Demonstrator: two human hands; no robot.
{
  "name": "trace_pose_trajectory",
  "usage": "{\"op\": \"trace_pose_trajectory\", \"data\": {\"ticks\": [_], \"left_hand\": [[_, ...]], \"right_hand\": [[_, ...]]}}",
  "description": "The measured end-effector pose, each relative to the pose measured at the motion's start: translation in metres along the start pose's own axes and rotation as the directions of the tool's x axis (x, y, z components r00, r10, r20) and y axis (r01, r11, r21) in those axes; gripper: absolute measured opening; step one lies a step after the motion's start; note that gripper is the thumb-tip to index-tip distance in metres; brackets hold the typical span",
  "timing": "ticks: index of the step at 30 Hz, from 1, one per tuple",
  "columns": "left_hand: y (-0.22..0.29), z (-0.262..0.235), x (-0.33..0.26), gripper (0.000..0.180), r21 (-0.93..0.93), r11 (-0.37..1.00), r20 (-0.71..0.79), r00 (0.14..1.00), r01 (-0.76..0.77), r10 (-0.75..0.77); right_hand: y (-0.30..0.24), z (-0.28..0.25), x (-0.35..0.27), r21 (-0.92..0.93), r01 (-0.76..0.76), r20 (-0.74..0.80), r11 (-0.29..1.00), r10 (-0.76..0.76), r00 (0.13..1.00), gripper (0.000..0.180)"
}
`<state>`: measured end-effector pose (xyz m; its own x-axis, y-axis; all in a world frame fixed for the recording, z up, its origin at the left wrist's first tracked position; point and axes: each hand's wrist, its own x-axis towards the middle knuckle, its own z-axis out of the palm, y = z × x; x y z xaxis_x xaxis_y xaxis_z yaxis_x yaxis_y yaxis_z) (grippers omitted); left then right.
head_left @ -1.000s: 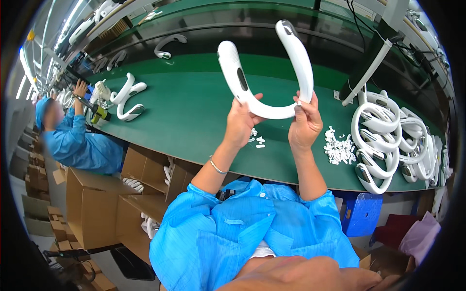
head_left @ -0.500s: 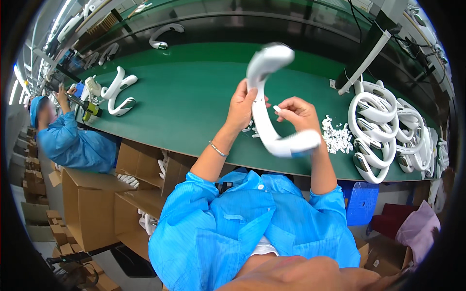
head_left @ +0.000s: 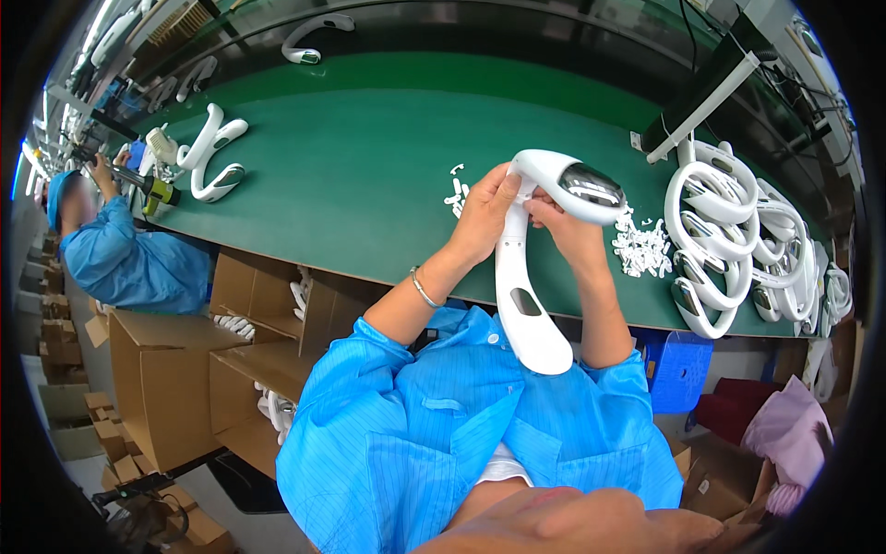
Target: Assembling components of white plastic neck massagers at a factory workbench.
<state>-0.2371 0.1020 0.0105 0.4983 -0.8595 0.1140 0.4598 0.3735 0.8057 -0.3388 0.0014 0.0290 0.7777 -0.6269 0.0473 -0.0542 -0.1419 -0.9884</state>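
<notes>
A white, U-shaped neck massager [head_left: 519, 268] with shiny dark and silver pads is held above the near edge of the green bench. Its upper arm points right and its lower end hangs over my blue smock. My left hand [head_left: 487, 210] is closed around its left side, near the upper bend. My right hand [head_left: 565, 226] has its fingertips pinched against the massager's inner side, just below that bend. The small white plastic piece from the earlier view is hidden at those fingertips. A pile of similar small white pieces [head_left: 641, 247] lies right of my right hand.
Several neck massagers [head_left: 715, 231] are stacked at the right. A few loose white pieces [head_left: 456, 198] lie behind my left hand. More massagers [head_left: 210, 152] rest at the far left, near a person in blue [head_left: 129, 254]. Open cardboard boxes [head_left: 166, 397] stand below the bench.
The massager has turned and come lower and closer, its pads now showing. My right hand has brought the small white piece from beside the massager to its inner side.
</notes>
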Motion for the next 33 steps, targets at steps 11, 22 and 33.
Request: {"op": "trace_pose_trajectory", "data": {"ticks": [11,22,33], "left_hand": [[-0.019,-0.019,-0.007,0.033,0.279,0.960,-0.080,0.997,0.035,-0.014],[-0.021,-0.009,-0.018,0.035,0.138,0.990,-0.048,0.999,0.027,-0.020],[-0.011,-0.015,-0.038,0.047,0.080,0.997,0.087,0.996,0.020,-0.027]], "right_hand": [[0.014,0.005,-0.005,0.103,0.028,-0.008,0.994,-0.028,1.000,0.015],[0.006,0.006,-0.011,-0.087,0.096,-0.098,0.992,-0.104,0.990,0.023],[-0.021,-0.011,-0.026,-0.233,0.294,0.182,0.927,-0.255,0.950,0.043]]}}
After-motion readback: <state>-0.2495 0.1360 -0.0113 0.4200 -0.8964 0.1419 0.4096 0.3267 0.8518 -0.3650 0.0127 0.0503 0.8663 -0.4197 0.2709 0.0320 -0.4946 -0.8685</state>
